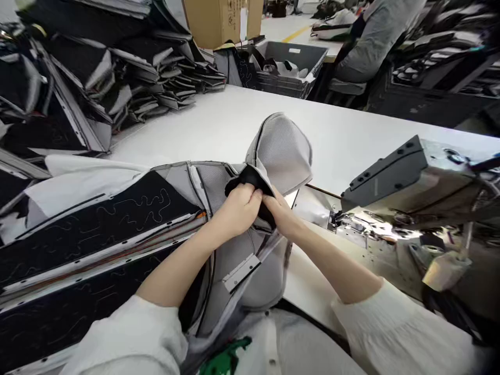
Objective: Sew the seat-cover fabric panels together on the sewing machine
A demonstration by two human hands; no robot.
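Observation:
A large sewn seat cover (230,260), grey mesh with black panels, lies inside out across the white table and over my lap. My left hand (245,203) is closed on a folded black edge of the cover near its middle. Close beside it, my right hand (279,211) pinches the same black fabric from the right. A rounded grey mesh section (281,148) stands up just beyond my hands. A white plastic strip (242,272) with small holes is attached below them. The long black panel (97,229) to the left carries wavy stitched lines. My fingertips are partly hidden in the folds.
To the right stands a sewing machine (414,177) with its lamp lit. Stacked covers (128,67) are piled at the left. Behind the white table (336,122) are a grey crate (289,86), a cardboard box (219,21) and a seated person in a grey sleeve (371,41).

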